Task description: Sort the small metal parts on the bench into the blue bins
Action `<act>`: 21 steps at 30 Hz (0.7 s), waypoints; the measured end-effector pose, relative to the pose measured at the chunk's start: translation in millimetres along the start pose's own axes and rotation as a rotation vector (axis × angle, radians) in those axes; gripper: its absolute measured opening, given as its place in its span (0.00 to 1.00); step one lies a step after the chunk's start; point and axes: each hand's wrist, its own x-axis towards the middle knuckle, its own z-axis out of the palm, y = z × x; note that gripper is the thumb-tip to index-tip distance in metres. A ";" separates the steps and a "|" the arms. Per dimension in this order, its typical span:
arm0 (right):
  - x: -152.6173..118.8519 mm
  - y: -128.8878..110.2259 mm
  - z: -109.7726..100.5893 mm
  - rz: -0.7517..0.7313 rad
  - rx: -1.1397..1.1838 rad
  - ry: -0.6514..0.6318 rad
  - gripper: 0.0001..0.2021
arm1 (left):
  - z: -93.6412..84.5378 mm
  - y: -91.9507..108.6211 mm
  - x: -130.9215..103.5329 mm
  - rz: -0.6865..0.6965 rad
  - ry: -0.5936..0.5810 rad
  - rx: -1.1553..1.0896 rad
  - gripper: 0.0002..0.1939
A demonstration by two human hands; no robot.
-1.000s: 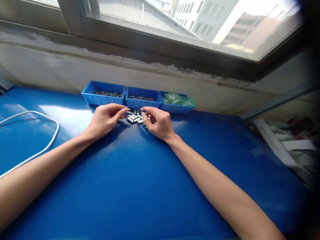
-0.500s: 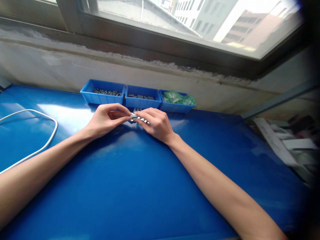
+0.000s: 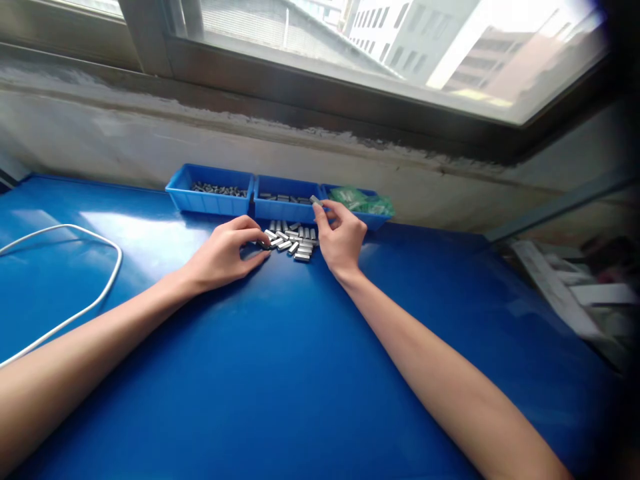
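Several short silver metal cylinders [image 3: 303,248] lie in a loose pile on the blue tabletop, in front of the bins. At the pile's left edge rests my left hand [image 3: 233,252], its thumb and fingers apart and the fingertips close to the nearest pieces. My right hand [image 3: 344,235] is raised beyond the pile's right side. Between its thumb and forefinger it pinches one metal cylinder [image 3: 315,200], held tilted by the front right corner of the middle blue bin [image 3: 286,209].
The left blue bin [image 3: 210,203] holds many small metal parts. Green plastic bags [image 3: 356,199] fill the right bin, partly behind my right hand. A white cable [image 3: 113,267] curves over the table's left side. Behind stand a wall and window frame.
My hands have parted from their meeting point over the pile. The right hand went up and right with a metal cylinder; the left fingers spread and lowered beside the pile, which now shows.
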 end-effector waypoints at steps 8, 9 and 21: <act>1.5 7.2 3.1 0.080 0.027 -0.036 0.20 | 3.6 -0.2 -1.1 -0.045 0.007 0.074 0.09; 1.6 6.9 3.1 0.081 0.037 -0.048 0.20 | 3.6 -0.2 -1.2 -0.044 0.003 0.089 0.08; 0.2 -1.6 2.3 -0.009 0.152 -0.114 0.16 | 3.0 -3.7 -4.1 -0.059 0.018 0.168 0.08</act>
